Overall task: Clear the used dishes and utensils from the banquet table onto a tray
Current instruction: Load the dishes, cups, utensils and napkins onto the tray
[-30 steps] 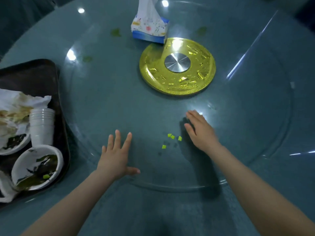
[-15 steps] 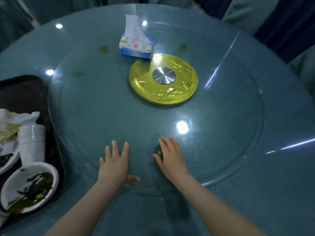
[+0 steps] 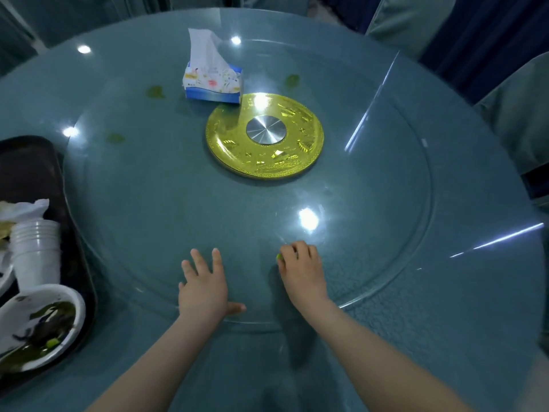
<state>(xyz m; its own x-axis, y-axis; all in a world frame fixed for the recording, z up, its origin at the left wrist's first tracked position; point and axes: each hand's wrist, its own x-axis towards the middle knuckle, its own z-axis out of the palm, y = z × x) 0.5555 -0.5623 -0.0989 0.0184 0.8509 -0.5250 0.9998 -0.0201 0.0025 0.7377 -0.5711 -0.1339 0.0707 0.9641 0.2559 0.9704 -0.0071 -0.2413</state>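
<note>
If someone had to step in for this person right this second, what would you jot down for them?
Left hand: flat on the glass turntable, fingers spread, holding nothing.
Right hand: fingers curled over small green food scraps on the glass; how many it covers cannot be seen.
Tray at the table's left edge: holds a stack of white cups, a dirty bowl and crumpled napkins.
Done: no dishes or utensils in view off the tray.
Left: get the scraps to the tray; greenish smears remain on the glass. The tissue box beside the gold centre disc looks like table furniture, probably stays.
</note>
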